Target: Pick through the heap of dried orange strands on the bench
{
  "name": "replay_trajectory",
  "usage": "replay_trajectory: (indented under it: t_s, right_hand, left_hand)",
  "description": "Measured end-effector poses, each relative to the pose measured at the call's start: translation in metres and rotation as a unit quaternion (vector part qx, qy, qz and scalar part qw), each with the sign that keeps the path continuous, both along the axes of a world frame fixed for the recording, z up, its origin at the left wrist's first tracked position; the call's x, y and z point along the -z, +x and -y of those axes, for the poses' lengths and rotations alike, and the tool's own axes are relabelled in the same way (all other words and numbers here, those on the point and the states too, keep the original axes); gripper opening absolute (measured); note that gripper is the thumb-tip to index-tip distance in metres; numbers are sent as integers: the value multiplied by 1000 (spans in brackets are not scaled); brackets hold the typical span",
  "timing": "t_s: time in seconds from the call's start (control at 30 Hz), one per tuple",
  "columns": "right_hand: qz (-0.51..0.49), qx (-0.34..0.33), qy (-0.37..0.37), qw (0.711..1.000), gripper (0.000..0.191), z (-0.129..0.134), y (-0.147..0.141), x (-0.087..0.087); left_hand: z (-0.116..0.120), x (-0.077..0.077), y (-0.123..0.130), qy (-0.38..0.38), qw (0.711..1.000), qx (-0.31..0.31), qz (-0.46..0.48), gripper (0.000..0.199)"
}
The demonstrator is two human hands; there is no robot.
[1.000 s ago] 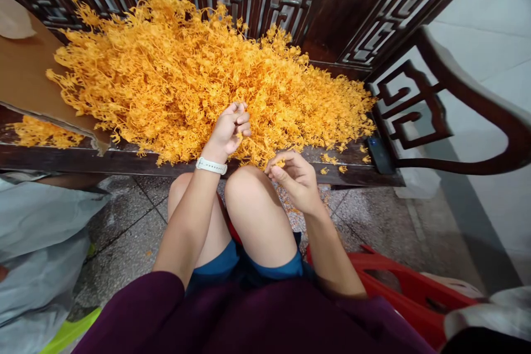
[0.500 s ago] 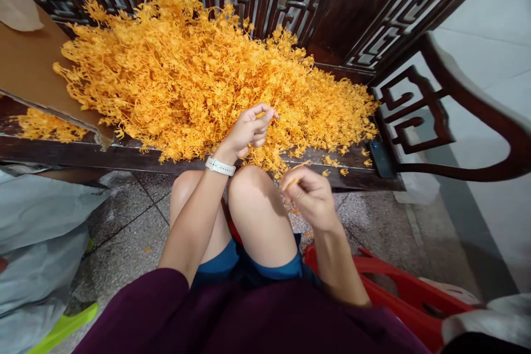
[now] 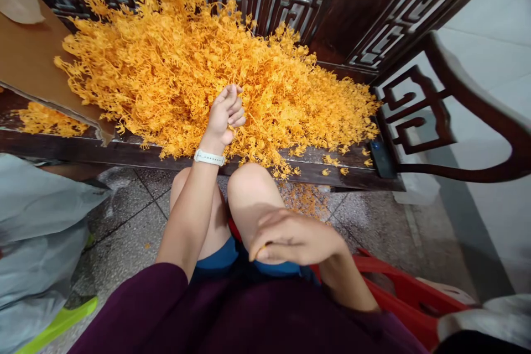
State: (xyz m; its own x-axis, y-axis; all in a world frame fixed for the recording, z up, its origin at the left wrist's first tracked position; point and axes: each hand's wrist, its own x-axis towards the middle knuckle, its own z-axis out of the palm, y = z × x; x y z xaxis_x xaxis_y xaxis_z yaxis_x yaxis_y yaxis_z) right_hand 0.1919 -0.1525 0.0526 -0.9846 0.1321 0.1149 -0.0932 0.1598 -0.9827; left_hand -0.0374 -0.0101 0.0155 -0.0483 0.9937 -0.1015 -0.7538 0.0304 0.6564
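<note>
A large heap of orange, branching pieces [image 3: 178,66] covers much of the dark wooden bench [image 3: 352,177]. Over the front middle of the heap is my left hand [image 3: 225,113], with a white watch band [image 3: 209,158] at the wrist. Its thumb and index finger pinch at an orange strand of the heap, and the other fingers curl in. My right hand [image 3: 290,237] is above my right thigh, slightly blurred, its fingers closed around a small orange bit that barely shows between the fingertips.
Cardboard [image 3: 53,77] leans at the heap's left. A phone [image 3: 381,158] lies near the bench's right end, by the curved armrest [image 3: 489,113]. Orange scraps [image 3: 305,202] are on the floor. A red plastic stool [image 3: 398,287] shows at the lower right, grey fabric [image 3: 37,232] at the left.
My left hand has moved left and slightly farther into the heap. My right hand has come down from the bench edge to above my thigh and turned palm down.
</note>
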Motion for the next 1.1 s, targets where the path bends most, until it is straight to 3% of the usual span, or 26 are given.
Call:
replay_trajectory:
  t_s: [0.07,0.1,0.13,0.2,0.27,0.37,0.5,0.57,0.7,0.8,1.0,1.07,1.1]
  right_hand:
    - [-2,83,-29,996,17,-17,19,-3]
    - [-55,167,-67,982,20,-26,27,-4]
    - [-103,264,-104,953,28,-34,34,-4]
    - [-173,442,-164,865,44,-46,38,-4]
    - [-175,531,-205,803,52,-50,34,0]
    - [-118,536,-263,794,43,-50,16,14]
    - [-25,521,-270,809,67,-55,-9,40]
    - [11,518,-249,819,69,-62,-18,49]
    - [13,531,-198,824,34,-72,-29,53]
    - [-29,557,-196,806,33,-72,-30,47]
    - [-64,567,-222,791,25,-69,-18,33]
    - [-68,566,-236,787,22,-68,-16,32]
    - [-64,566,-238,787,21,-68,-15,33]
  left_hand:
    - [4,-2,-3,0,1000,9,23,27]
    - [6,-2,-3,3,999,14,30,30]
    - [7,-2,-3,5,999,19,34,31]
    - [8,-3,0,3,999,31,30,31]
    - [8,-4,4,-9,999,41,19,30]
    - [9,-6,9,-24,998,54,6,29]
    - [9,-4,12,-25,997,71,-12,26]
    - [9,-2,13,-15,996,76,-35,25]
    - [11,-1,15,45,984,98,-139,24]
    - [14,-2,15,123,945,144,-265,31]
    - [11,5,15,268,822,271,-424,31]
    - [10,10,16,279,800,287,-446,30]
    - [10,13,17,273,803,277,-452,28]
